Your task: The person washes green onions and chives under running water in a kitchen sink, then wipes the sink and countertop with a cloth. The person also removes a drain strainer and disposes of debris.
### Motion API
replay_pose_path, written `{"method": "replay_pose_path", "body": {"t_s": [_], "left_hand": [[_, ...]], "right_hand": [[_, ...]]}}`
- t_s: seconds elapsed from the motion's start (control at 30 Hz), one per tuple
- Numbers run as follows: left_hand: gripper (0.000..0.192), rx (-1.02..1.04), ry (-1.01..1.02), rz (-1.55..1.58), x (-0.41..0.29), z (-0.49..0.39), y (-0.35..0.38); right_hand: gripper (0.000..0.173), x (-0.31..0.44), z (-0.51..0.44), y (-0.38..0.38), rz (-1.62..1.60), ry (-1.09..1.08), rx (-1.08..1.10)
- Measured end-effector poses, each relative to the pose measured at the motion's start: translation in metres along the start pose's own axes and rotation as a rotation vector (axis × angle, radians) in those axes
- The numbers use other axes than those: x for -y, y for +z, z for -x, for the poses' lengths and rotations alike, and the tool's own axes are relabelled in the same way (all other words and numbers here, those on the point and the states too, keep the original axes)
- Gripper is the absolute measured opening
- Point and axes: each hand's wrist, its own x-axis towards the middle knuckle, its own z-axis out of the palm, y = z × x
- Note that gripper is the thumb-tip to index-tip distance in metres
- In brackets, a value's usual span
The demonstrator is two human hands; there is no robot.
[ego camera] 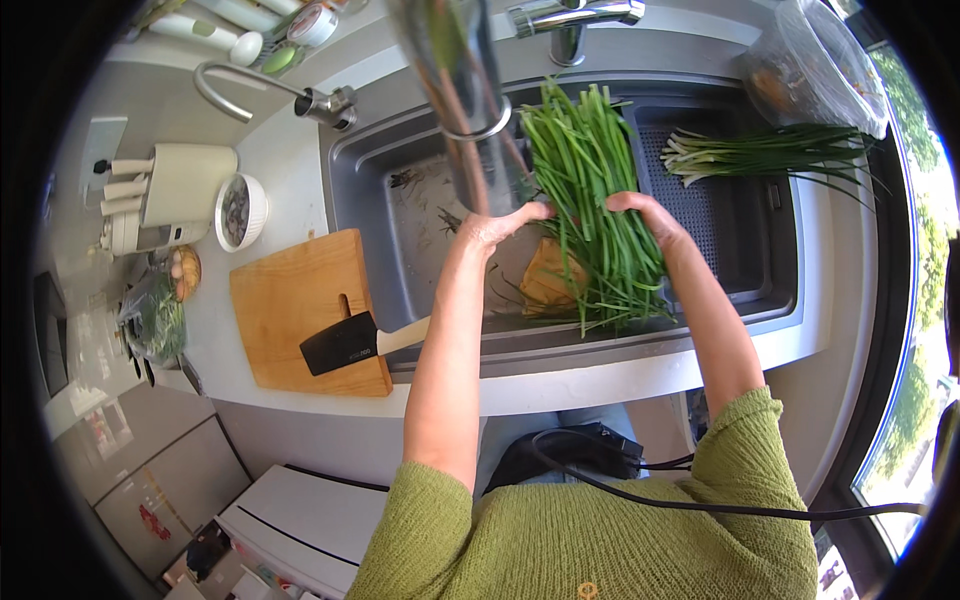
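Note:
A large bunch of long green chives [589, 180], probably garlic chives, is held over the grey double sink [352, 172]. My left hand [517, 219] grips its left side, partly hidden behind a glass vase. On the opposite side, my right hand [649, 214] presses in with its thumb over the leaves and its other fingers hidden. Below the bunch lies a tan, folded item [551, 277], perhaps a cloth, in the main basin. A second bunch of scallion-like greens [757, 150] rests across the right basin, white ends pointing left.
The vase [480, 165] with stems stands close to the view. A black-bladed cleaver [341, 345] lies on a wooden cutting board [300, 300], overlapping the counter edge. Around the sink are a faucet [570, 37], a white bowl [241, 212], a knife block [191, 184] and a plastic-covered container [817, 71].

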Motion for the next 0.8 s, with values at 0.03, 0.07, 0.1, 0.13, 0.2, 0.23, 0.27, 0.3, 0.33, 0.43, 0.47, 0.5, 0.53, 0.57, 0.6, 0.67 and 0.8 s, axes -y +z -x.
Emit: {"method": "replay_pose_path", "body": {"t_s": [0.03, 0.07, 0.1, 0.13, 0.2, 0.23, 0.27, 0.3, 0.33, 0.43, 0.47, 0.5, 0.53, 0.57, 0.6, 0.67, 0.8], "left_hand": [[0.047, -0.031, 0.067, -0.081, 0.009, 0.004, -0.005], [0.043, -0.037, 0.02, -0.511, 0.015, 0.002, -0.006], [0.04, -0.062, -0.03, -0.918, 0.022, -0.001, -0.005], [0.024, -0.062, 0.111, -1.294, 0.031, -0.001, 0.002], [0.026, -0.106, -0.033, -1.219, 0.043, -0.015, 0.032], [0.038, 0.024, -0.157, -1.175, 0.048, -0.024, 0.043], [0.04, 0.002, -0.267, -1.006, 0.053, -0.03, 0.05], [0.042, -0.007, -0.359, -0.827, 0.058, -0.035, 0.057], [0.046, -0.021, -0.435, -0.659, 0.062, -0.037, 0.064], [0.06, -0.187, -0.352, -0.636, 0.069, -0.04, 0.076], [0.059, -0.207, -0.27, -0.656, 0.072, -0.039, 0.078], [0.058, -0.247, -0.273, -0.609, 0.075, -0.039, 0.08], [0.058, -0.265, -0.285, -0.569, 0.079, -0.038, 0.082], [0.057, -0.309, -0.258, -0.517, 0.083, -0.04, 0.083], [0.051, -0.407, -0.244, -0.435, 0.089, -0.038, 0.086], [0.038, -0.576, -0.132, -0.176, 0.1, -0.04, 0.089], [0.03, -0.688, 0.181, 0.294, 0.1, -0.041, 0.085]], "right_hand": [[0.055, 0.005, 0.005, -0.004, 0.062, -0.013, -0.037], [0.057, 0.011, 0.011, -0.007, 0.043, -0.022, 0.043], [0.058, 0.017, 0.02, -0.01, 0.037, -0.022, 0.063], [0.053, 0.023, 0.027, -0.012, 0.03, -0.054, 0.085], [0.053, 0.032, 0.038, -0.011, 0.126, -0.089, 0.005], [0.054, 0.036, 0.042, -0.01, 0.175, -0.126, 0.012], [0.056, 0.038, 0.045, -0.009, 0.254, -0.127, -0.041], [0.057, 0.04, 0.047, -0.007, 0.271, -0.125, -0.043], [0.057, 0.04, 0.047, -0.006, 0.288, -0.119, -0.045], [0.056, 0.039, 0.045, -0.008, 0.318, -0.116, -0.041], [0.056, 0.038, 0.044, -0.009, 0.311, -0.114, -0.05], [0.056, 0.038, 0.043, -0.012, 0.301, -0.115, -0.061], [0.056, 0.037, 0.042, -0.014, 0.312, -0.134, -0.037], [0.058, 0.038, 0.041, -0.016, 0.297, -0.111, -0.077], [0.061, 0.038, 0.041, -0.017, 0.285, -0.085, -0.086], [0.062, 0.038, 0.041, -0.017, 0.257, -0.088, -0.083], [0.06, 0.038, 0.034, 0.0, 0.256, -0.037, -0.038]]}}
